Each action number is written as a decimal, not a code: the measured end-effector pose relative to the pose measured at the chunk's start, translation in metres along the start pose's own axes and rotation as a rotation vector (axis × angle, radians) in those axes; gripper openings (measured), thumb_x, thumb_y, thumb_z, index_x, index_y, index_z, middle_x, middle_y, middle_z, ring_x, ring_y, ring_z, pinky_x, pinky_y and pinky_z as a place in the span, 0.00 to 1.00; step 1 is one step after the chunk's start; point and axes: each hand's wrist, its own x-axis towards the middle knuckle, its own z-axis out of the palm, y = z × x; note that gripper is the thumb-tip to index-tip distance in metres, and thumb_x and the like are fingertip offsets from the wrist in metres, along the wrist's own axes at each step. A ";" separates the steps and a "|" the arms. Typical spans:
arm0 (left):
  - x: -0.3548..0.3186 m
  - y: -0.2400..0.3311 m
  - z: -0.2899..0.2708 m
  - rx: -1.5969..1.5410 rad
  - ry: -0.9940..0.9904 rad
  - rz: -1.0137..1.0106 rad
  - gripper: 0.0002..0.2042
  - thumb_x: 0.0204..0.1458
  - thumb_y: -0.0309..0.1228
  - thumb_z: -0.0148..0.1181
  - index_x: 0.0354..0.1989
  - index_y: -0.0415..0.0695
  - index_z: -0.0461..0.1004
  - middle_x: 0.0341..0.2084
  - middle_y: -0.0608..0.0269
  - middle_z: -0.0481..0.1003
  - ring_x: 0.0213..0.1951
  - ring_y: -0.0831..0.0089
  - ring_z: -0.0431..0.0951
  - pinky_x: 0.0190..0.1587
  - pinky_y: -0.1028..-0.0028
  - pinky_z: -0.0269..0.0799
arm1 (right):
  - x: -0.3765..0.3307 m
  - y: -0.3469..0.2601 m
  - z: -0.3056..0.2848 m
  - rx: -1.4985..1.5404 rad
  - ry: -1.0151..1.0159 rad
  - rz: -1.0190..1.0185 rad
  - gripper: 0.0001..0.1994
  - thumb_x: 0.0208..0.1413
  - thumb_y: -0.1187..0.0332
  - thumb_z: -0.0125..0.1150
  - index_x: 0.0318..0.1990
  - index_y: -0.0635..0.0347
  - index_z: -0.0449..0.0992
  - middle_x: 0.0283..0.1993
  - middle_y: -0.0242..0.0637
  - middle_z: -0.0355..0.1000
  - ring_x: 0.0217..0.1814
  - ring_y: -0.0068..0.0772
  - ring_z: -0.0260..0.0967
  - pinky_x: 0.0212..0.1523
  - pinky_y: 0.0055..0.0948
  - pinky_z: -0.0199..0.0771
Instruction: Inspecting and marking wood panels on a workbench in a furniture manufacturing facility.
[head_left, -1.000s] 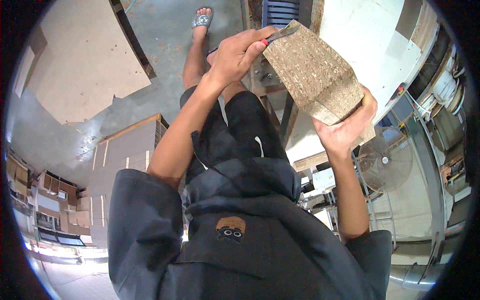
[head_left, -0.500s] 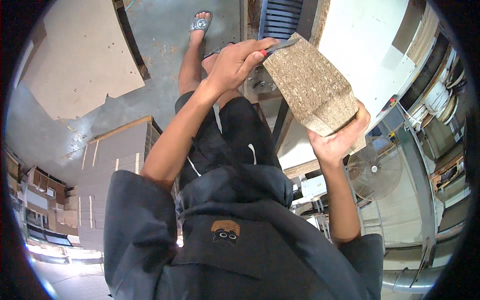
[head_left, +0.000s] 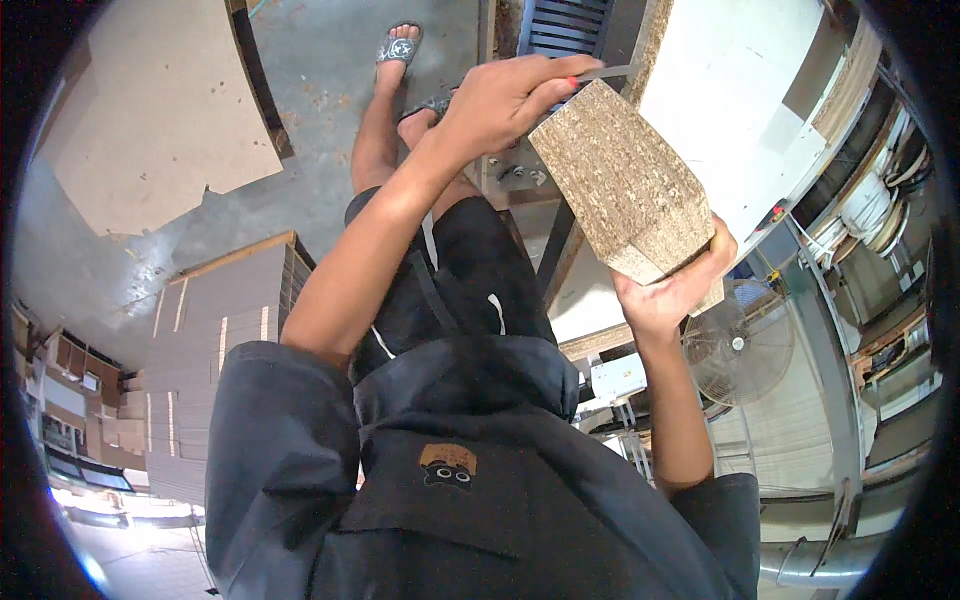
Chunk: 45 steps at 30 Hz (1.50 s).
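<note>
My right hand (head_left: 670, 290) is wrapped under the near end of a speckled brown particleboard block (head_left: 625, 180) and holds it up, tilted. The block has angled faces and a narrower near facet. At its far end, my left hand (head_left: 505, 100) is closed round the handle of a thin, flat grey file-like tool (head_left: 612, 72) with a red part by the thumb. The tool's blade points right, just beyond the block's far edge; whether it touches there I cannot tell. The fingers of my left hand hide most of the handle.
Beyond the block lies a white-topped board (head_left: 725, 70) with a raw particleboard edge. A blue slatted crate (head_left: 563, 28) stands at the far side. To the right is a round fan (head_left: 740, 345). Stacked grey panels (head_left: 215, 320) and a large tan board (head_left: 150, 120) are on the left.
My left hand has moved right and slightly away with the tool, whose blade now reaches past the block's far corner. The block stays in my right hand, tilted slightly differently.
</note>
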 end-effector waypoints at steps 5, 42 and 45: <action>-0.004 -0.005 0.000 -0.034 -0.004 -0.055 0.22 0.74 0.45 0.47 0.66 0.49 0.77 0.57 0.53 0.82 0.58 0.51 0.82 0.61 0.61 0.75 | -0.001 0.002 0.001 0.021 0.013 -0.011 0.51 0.42 0.40 0.81 0.65 0.69 0.66 0.56 0.51 0.66 0.63 0.51 0.62 0.65 0.48 0.63; -0.097 0.009 -0.020 -0.102 -0.044 -0.155 0.24 0.72 0.48 0.48 0.65 0.46 0.78 0.50 0.51 0.83 0.46 0.51 0.83 0.52 0.60 0.77 | 0.002 0.001 -0.008 -0.142 -0.100 -0.088 0.55 0.43 0.44 0.83 0.70 0.66 0.57 0.61 0.49 0.59 0.68 0.51 0.58 0.70 0.52 0.56; -0.097 0.004 -0.018 -0.120 0.005 -0.080 0.24 0.71 0.48 0.48 0.64 0.45 0.78 0.51 0.51 0.83 0.48 0.51 0.83 0.53 0.60 0.78 | 0.001 0.000 -0.007 -0.137 -0.093 -0.068 0.55 0.43 0.44 0.83 0.70 0.66 0.57 0.61 0.49 0.59 0.68 0.50 0.58 0.70 0.51 0.57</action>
